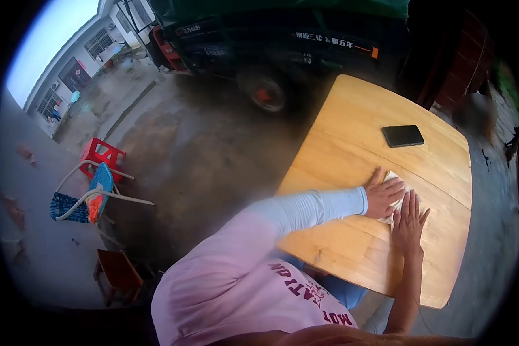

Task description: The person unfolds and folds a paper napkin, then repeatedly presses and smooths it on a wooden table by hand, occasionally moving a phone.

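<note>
"Where was the white cloth (pixel 391 175)?"

"On the wooden table (pixel 334 150), toward its right side, mostly hidden beneath the person's two hands."

"And how were those hands set?"

"Both were flat. The left hand (pixel 384 197), at the end of a light blue sleeve (pixel 323 209), lay palm down across the cloth with its fingers spread. The right hand (pixel 409 222) lay just beside it, fingers straight and thumb out, its fingertips close to the left one's."

"Did anything share the tabletop?"

"A black smartphone (pixel 403 136). It lay farther from the person than the cloth, near it but apart, so it took up part of the surface beyond the hands."

"What stood around the table?"

"Past its far left edge was a dark cargo three-wheeler (pixel 271 37) with white lettering, a green tarp (pixel 294 7) over its top and a wheel (pixel 263 89) with a red hub. Well off to the left stood a red plastic stool (pixel 101 153), and near it a metal-framed chair (pixel 104 179) with blue webbing and something orange (pixel 94 206) on it; what that was could not be told. Nearer the person was a small wooden stool (pixel 118 270)."
</note>
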`<state>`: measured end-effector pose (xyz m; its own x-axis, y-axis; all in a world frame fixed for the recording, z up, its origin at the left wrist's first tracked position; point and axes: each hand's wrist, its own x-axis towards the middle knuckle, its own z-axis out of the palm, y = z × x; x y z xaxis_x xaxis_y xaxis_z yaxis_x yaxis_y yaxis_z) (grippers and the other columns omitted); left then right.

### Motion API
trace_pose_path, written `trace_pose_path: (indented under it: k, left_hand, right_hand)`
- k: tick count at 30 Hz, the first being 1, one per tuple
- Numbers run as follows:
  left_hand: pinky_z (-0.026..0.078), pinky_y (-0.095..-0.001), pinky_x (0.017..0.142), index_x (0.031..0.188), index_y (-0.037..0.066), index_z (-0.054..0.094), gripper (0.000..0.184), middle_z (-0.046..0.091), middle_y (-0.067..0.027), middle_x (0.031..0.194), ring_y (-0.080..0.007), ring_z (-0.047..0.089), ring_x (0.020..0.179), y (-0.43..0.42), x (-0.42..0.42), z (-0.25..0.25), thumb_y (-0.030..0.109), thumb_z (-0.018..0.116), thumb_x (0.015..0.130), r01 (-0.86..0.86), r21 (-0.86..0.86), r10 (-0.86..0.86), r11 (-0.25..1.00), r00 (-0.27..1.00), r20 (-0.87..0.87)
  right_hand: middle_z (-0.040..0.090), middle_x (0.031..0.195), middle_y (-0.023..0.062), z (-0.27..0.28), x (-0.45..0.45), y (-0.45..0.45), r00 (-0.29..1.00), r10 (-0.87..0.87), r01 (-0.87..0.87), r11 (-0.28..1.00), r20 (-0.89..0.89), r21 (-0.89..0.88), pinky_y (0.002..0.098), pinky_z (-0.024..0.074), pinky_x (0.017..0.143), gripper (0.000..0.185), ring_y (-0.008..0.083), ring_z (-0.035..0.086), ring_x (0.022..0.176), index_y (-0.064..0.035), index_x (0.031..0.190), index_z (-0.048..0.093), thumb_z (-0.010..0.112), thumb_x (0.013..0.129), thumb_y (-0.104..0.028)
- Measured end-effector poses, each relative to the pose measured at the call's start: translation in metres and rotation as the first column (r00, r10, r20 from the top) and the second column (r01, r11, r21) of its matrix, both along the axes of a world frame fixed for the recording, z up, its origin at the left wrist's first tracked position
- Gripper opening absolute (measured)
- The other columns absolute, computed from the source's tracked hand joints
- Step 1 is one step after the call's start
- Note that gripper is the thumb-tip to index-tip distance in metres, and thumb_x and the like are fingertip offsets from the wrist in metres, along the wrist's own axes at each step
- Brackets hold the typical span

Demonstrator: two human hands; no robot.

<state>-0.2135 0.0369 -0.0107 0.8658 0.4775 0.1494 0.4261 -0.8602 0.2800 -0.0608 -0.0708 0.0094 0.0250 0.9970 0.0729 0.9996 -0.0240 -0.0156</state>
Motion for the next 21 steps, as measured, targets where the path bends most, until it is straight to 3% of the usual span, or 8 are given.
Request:
trace_pose_path:
  k: [4, 8, 9, 13, 15, 17, 19, 21]
  left_hand:
    - [0.004, -0.0712, 0.112, 0.149, 0.007, 0.032, 0.061, 0.024, -0.0114, 0.158, -0.0253, 0.018, 0.148, 0.027, 0.032, 0.002, 0.04, 0.037, 0.097, -0.1, 0.013, 0.1, 0.995, 0.995, -0.026]
    - [0.005, -0.0705, 0.112, 0.147, 0.007, 0.036, 0.059, 0.025, -0.0119, 0.158, -0.0258, 0.019, 0.148, 0.006, 0.013, -0.002, 0.039, 0.038, 0.098, -0.056, 0.001, 0.056, 0.998, 0.998, 0.023]
    - [0.005, -0.0698, 0.112, 0.147, 0.007, 0.036, 0.06, 0.026, -0.0121, 0.157, -0.0257, 0.02, 0.147, -0.006, 0.001, -0.006, 0.039, 0.04, 0.097, -0.031, 0.034, 0.029, 0.999, 0.998, 0.058]
    - [0.012, -0.0661, 0.113, 0.144, 0.006, 0.041, 0.065, 0.034, -0.0126, 0.154, -0.0249, 0.025, 0.145, -0.07, -0.067, -0.007, 0.041, 0.052, 0.091, 0.061, 0.196, -0.087, 0.979, 0.988, 0.128]
    - [0.018, -0.0646, 0.111, 0.143, 0.005, 0.043, 0.065, 0.037, -0.013, 0.152, -0.024, 0.028, 0.144, -0.093, -0.096, 0.009, 0.04, 0.056, 0.089, 0.131, 0.145, -0.145, 0.981, 0.986, 0.087]
    - [0.011, -0.0657, 0.113, 0.146, 0.005, 0.037, 0.068, 0.03, -0.0118, 0.155, -0.0246, 0.023, 0.146, -0.103, -0.113, 0.024, 0.04, 0.055, 0.091, 0.149, 0.045, -0.151, 0.988, 0.988, 0.024]
    - [0.014, -0.0659, 0.112, 0.145, 0.005, 0.038, 0.068, 0.032, -0.0123, 0.155, -0.0252, 0.024, 0.145, -0.097, -0.109, 0.025, 0.04, 0.056, 0.09, 0.129, 0.05, -0.13, 0.99, 0.991, 0.011]
    - [0.017, -0.0666, 0.109, 0.146, 0.003, 0.035, 0.067, 0.028, -0.0147, 0.157, -0.0293, 0.025, 0.146, -0.07, -0.101, 0.022, 0.039, 0.053, 0.093, 0.144, -0.013, -0.143, 0.989, 0.987, 0.066]
  right_hand:
    - [0.019, 0.161, 0.0125, -0.002, 0.028, 0.045, 0.999, -0.033, 0.033, 0.999, 0.027, -0.019, 0.062, 0.0076, 0.115, 0.054, 0.0282, 0.018, 0.149, -0.0063, 0.153, 0.022, 0.033, 0.105, -0.027]
    - [0.02, 0.16, 0.0141, -0.006, 0.011, 0.016, 0.999, -0.029, 0.029, 1.0, -0.014, -0.001, 0.06, 0.008, 0.116, 0.054, 0.0288, 0.018, 0.148, -0.0049, 0.153, 0.022, 0.032, 0.105, -0.026]
    - [0.025, 0.157, 0.019, -0.013, 0.005, -0.001, 0.999, 0.029, -0.026, 0.996, -0.039, 0.083, 0.0635, 0.0088, 0.114, 0.055, 0.0331, 0.021, 0.147, 0.0022, 0.149, 0.029, 0.038, 0.102, -0.025]
    - [0.027, 0.153, 0.0266, 0.003, -0.053, -0.077, 0.993, 0.099, -0.095, 0.992, -0.057, 0.078, 0.0644, 0.0095, 0.113, 0.06, 0.0409, 0.024, 0.144, 0.0082, 0.145, 0.031, 0.042, 0.099, -0.029]
    - [0.031, 0.151, 0.0273, 0.01, -0.077, -0.102, 0.981, 0.148, -0.137, 0.986, -0.126, 0.096, 0.0651, 0.012, 0.113, 0.066, 0.0405, 0.026, 0.143, 0.0085, 0.144, 0.033, 0.052, 0.092, -0.028]
    - [0.031, 0.151, 0.026, 0.013, -0.085, -0.106, 0.973, 0.167, -0.154, 0.984, -0.159, 0.088, 0.0658, 0.0162, 0.112, 0.066, 0.0388, 0.028, 0.143, 0.0082, 0.142, 0.034, 0.056, 0.089, -0.025]
    - [0.032, 0.151, 0.0235, 0.016, -0.082, -0.093, 0.968, 0.165, -0.153, 0.985, -0.192, 0.074, 0.0664, 0.0197, 0.11, 0.067, 0.0367, 0.029, 0.143, 0.0071, 0.142, 0.036, 0.058, 0.088, -0.025]
    - [0.027, 0.153, 0.0256, 0.017, -0.071, -0.069, 0.969, 0.181, -0.176, 0.983, -0.17, 0.044, 0.0651, 0.0142, 0.112, 0.063, 0.0384, 0.023, 0.145, 0.0086, 0.145, 0.029, 0.044, 0.097, -0.031]
